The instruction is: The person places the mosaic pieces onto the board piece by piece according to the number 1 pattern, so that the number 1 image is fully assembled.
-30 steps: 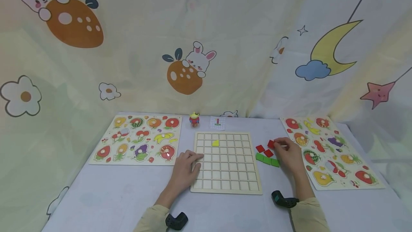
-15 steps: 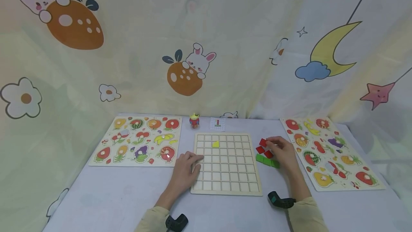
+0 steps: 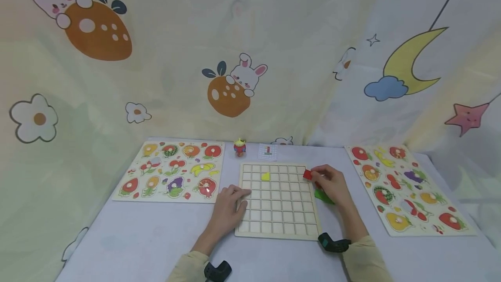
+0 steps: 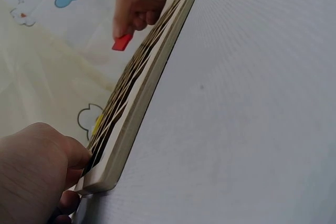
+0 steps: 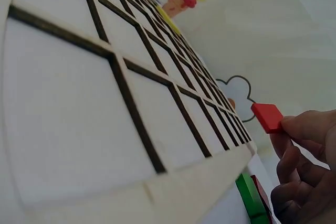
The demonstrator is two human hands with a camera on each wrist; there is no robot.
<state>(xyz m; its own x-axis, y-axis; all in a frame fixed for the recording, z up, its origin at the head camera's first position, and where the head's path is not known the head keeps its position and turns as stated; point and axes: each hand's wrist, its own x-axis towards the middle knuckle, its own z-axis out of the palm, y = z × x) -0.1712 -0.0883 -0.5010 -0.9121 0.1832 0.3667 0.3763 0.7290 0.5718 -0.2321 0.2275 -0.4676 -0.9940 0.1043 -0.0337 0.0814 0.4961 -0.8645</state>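
The fingertips of your right hand [image 3: 332,184] are pressed together on one red tile [image 5: 266,117], which they pinch near a corner. This tile is in the air, close to the far right part of the grid board [image 3: 276,195]. I judge it light and stiff, hardly fragile, perhaps a little slippery on its smooth face; two opposite edges seem the good place to take hold. Your left hand [image 3: 228,208] rests on the board's left edge, forefinger and thumb apart. Farther out, a yellow tile [image 3: 265,176] lies on the board, and green tiles [image 3: 324,196] lie just beside it, partly hidden.
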